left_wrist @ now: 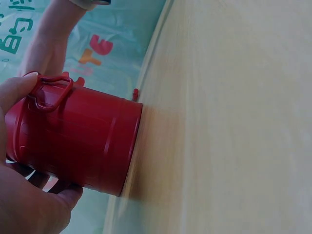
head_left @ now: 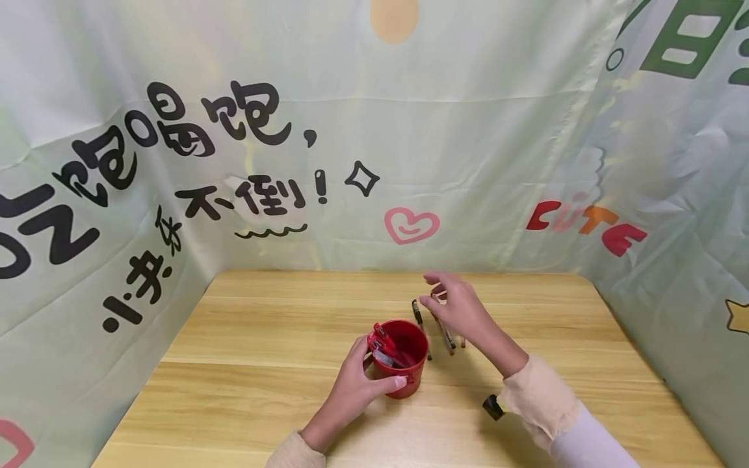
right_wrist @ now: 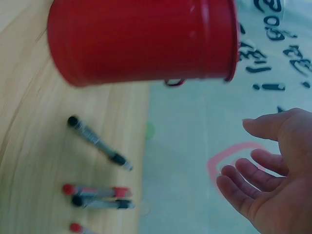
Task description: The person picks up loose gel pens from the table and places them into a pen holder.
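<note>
A small red bucket [head_left: 414, 380] stands on the table with several red-capped pens [head_left: 383, 341] leaning inside it. My left hand [head_left: 354, 380] grips its side, thumb near the handle loop [left_wrist: 51, 95]. My right hand [head_left: 459, 309] is raised beyond the bucket to the right, fingers loosely bent and apart, holding nothing. Below it lie several pens: a black-capped pen [right_wrist: 100, 141] by itself, a red pen [right_wrist: 95, 191] beside another black pen [right_wrist: 105, 203], and one with a red end [right_wrist: 78, 228], partly out of the right wrist view.
The wooden table [head_left: 263, 351] is bounded at the back and sides by printed cloth [head_left: 328, 253]. A small black object [head_left: 493, 407] shows beside the right sleeve [head_left: 541, 396].
</note>
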A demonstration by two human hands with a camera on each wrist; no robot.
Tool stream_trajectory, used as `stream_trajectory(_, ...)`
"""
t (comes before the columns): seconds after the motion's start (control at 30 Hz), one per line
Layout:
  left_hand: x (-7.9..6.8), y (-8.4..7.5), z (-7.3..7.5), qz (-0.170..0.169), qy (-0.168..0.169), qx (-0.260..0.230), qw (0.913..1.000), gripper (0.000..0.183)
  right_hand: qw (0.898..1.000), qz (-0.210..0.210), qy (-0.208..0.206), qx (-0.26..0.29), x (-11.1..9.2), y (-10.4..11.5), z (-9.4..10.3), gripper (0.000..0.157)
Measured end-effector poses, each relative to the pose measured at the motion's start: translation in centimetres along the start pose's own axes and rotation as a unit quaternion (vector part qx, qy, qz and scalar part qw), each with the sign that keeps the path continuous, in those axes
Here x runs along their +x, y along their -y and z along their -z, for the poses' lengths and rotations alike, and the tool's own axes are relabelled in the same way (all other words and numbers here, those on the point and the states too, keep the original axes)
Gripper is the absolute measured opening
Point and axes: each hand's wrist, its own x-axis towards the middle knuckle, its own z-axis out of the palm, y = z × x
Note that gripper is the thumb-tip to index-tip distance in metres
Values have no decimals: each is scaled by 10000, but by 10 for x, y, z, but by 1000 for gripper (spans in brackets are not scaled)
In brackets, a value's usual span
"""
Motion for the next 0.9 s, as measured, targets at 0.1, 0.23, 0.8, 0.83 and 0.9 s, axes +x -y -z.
stream_trajectory(0.1,0,0,0,-10,-18,0,10000,79,9996,-263,-14,-77,2,-13,0,50)
stream_trajectory(0.23,0,0,-1,-23,-6,-4,10000,79,9980,-585,54,-251,5,-31,-1,53)
stream_trajectory(0.8,0,3,0,-6,42,-92,9999,78,9879,-1368,201,-707,12,-87,-9,56)
stream_trajectory(0.83,0,3,0,-2,38,-89,10000,78,9871,-1413,193,-726,13,-89,-10,56)
stream_trajectory(0.9,0,4,1,3,25,-70,10000,78,9854,-1501,218,-778,14,-92,-12,54)
